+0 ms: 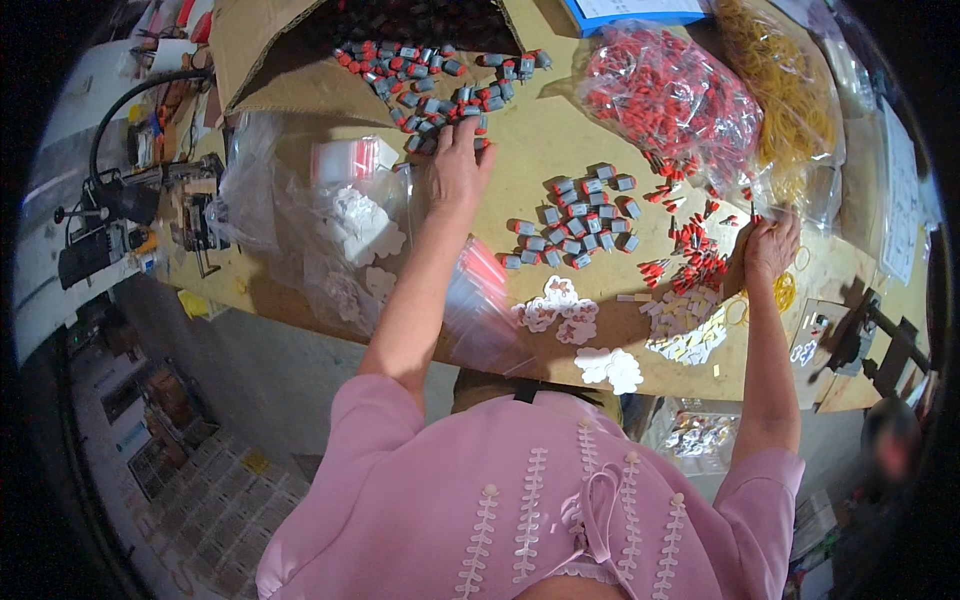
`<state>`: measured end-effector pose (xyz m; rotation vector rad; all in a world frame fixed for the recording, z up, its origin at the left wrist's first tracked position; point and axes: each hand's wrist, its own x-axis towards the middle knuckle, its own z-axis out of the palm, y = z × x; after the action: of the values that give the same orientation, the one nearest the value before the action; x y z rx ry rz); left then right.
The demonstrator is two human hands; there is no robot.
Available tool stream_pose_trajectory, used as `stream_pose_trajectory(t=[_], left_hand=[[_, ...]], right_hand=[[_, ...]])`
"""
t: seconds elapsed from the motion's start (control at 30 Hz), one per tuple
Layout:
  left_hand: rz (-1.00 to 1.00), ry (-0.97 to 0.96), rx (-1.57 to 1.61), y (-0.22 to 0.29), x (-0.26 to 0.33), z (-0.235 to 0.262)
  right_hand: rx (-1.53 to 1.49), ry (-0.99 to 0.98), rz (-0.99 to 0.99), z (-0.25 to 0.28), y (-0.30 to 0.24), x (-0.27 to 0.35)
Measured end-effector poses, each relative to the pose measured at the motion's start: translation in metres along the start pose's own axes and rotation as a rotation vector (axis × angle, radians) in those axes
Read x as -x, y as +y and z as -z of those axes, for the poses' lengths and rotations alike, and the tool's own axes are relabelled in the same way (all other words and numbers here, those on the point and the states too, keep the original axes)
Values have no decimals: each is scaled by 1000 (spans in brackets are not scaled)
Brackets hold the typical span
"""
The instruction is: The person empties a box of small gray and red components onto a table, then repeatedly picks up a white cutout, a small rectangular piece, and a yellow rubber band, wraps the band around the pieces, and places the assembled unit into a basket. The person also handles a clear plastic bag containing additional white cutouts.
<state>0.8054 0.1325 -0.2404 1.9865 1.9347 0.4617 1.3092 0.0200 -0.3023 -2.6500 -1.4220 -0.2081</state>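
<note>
My left hand (458, 168) reaches over the near end of a pile of small grey motors with red ends (420, 75), its thumb and fingers apart at the motors. The pile spills from a cardboard box. My right hand (772, 245) is closed, its fingers bent together beside small red parts with dark tips (700, 255) and yellow rubber bands (785, 290). What it pinches, if anything, is too small to make out. Between the hands lies a loose group of the same motors (578, 220).
The open cardboard box (245, 60) stands at the back left. Clear bags of red parts (670, 95) and yellow rubber bands (785, 85) lie back right. Zip bags (480, 285), white cutouts (608, 368) and small white-yellow pieces (690, 335) are nearer. A clamp-like metal tool (880, 340) is at right.
</note>
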Motion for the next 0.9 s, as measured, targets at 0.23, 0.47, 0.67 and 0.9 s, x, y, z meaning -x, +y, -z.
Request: stream_pose_trajectory(t=[0.23, 0.47, 0.67, 0.9], left_hand=[[23, 66, 84, -2, -4, -13], [-28, -58, 236, 22, 44, -28], [-16, 89, 217, 3, 43, 9], [68, 39, -15, -42, 17, 20]], right_hand=[[-20, 23, 11, -1, 0, -1], [-14, 24, 6, -1, -1, 1], [26, -1, -2, -1, 1, 1], [3, -21, 4, 4, -3, 0]])
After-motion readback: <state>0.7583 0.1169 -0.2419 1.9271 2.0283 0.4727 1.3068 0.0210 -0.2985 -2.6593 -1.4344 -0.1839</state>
